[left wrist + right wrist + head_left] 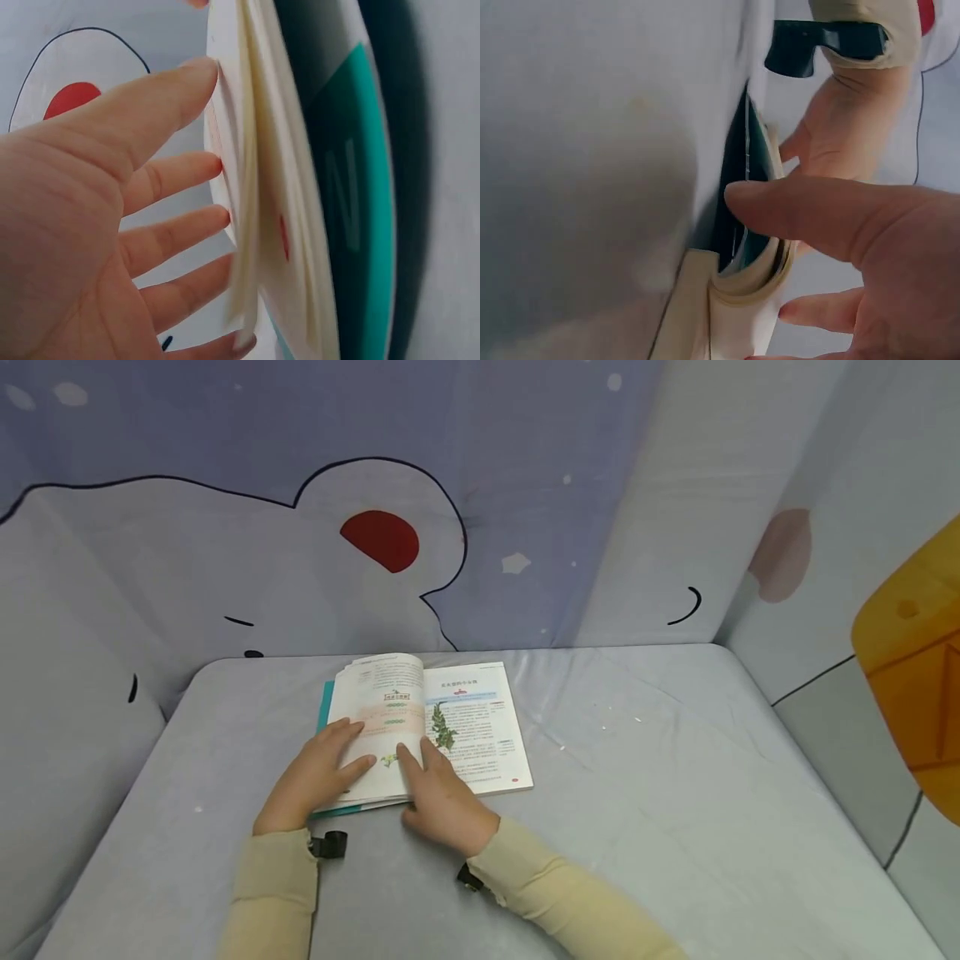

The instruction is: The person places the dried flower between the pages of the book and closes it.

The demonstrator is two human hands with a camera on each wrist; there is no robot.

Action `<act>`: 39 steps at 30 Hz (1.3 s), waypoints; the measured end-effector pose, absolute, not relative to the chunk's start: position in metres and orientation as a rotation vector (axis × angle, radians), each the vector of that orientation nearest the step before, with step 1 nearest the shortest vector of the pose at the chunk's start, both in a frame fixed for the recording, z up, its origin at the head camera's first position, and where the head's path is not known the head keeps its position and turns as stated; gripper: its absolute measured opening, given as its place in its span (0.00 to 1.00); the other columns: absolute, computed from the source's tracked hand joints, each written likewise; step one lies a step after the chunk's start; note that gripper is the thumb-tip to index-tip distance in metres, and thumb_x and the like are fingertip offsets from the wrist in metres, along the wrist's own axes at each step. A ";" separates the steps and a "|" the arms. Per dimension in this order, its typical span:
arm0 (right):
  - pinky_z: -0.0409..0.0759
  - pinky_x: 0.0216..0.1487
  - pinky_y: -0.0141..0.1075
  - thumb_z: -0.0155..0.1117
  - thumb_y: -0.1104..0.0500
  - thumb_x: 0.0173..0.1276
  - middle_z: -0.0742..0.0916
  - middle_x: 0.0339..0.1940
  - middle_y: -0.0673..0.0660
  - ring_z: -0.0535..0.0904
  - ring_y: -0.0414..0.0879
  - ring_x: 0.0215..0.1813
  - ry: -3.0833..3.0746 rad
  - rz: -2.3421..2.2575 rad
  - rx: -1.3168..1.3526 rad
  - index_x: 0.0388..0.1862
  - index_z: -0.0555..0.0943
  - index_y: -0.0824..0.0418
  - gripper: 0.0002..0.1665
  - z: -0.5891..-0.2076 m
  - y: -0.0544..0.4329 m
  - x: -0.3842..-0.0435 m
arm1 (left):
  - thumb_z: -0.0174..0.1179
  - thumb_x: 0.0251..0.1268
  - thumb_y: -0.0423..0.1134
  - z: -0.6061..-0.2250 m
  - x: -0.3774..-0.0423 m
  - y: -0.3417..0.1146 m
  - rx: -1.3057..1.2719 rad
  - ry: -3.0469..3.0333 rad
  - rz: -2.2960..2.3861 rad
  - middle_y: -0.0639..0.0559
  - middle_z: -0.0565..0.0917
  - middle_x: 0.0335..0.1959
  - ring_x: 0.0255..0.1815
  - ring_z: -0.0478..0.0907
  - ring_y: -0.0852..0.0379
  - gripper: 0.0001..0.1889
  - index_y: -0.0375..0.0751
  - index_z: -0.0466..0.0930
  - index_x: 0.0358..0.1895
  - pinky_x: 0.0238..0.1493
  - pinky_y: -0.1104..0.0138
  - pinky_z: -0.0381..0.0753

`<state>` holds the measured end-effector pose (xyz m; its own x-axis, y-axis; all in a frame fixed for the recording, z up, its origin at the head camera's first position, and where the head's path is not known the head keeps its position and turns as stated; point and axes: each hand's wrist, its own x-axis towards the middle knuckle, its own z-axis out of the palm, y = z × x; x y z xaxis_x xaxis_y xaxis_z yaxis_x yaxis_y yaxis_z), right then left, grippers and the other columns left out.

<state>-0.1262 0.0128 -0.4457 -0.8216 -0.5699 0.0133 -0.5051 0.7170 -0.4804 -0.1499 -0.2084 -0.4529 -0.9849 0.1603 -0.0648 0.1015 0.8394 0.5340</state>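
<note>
An open book (483, 760) with a teal cover (356, 225) lies on the table, its printed pages facing up. Spread fingers of my left hand (318, 772) rest on the left page, and the left wrist view shows their tips touching the paper beside slightly parted leaves. My right hand (448, 803) reaches across the lower middle of the book, its extended fingertips on the page near the spine fold. In the right wrist view, the right thumb (780, 206) lies along the book's bottom edge by the cover.
A pale cloth covers the table (675, 793). Behind it hangs a printed fabric wall (540, 510), with more fabric at both sides. Small light specks (562, 747) lie right of the book. Each wrist wears a black camera mount (330, 845).
</note>
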 end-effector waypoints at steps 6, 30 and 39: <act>0.82 0.58 0.50 0.71 0.65 0.62 0.67 0.73 0.78 0.76 0.67 0.66 2.861 -0.651 -0.845 0.78 0.61 0.70 0.48 -0.450 0.007 -0.126 | 0.58 0.76 0.51 -0.454 -0.150 -0.216 0.039 2.928 0.868 0.26 0.58 0.77 0.77 0.54 0.27 0.38 0.30 0.58 0.78 0.73 0.36 0.56; 0.84 0.53 0.44 0.71 0.65 0.57 0.74 0.71 0.72 0.77 0.60 0.67 2.913 -0.802 -0.889 0.76 0.66 0.67 0.46 -0.462 0.015 -0.131 | 0.45 0.78 0.62 -0.446 -0.150 -0.228 -0.481 2.622 1.044 0.20 0.60 0.73 0.74 0.59 0.27 0.48 0.19 0.43 0.77 0.71 0.39 0.64; 0.80 0.39 0.32 0.72 0.65 0.55 0.81 0.58 0.66 0.80 0.46 0.41 2.894 -0.834 -0.916 0.77 0.65 0.66 0.49 -0.461 0.020 -0.135 | 0.47 0.77 0.62 -0.439 -0.148 -0.231 -0.396 2.656 1.107 0.23 0.71 0.64 0.61 0.74 0.32 0.46 0.21 0.51 0.76 0.61 0.43 0.74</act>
<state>-0.1354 0.0196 -0.4613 -0.8308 -0.5330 0.1600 -0.5364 0.6904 -0.4853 -0.1484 -0.2314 -0.4391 -0.9354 -0.1562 -0.3173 -0.3353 0.6768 0.6554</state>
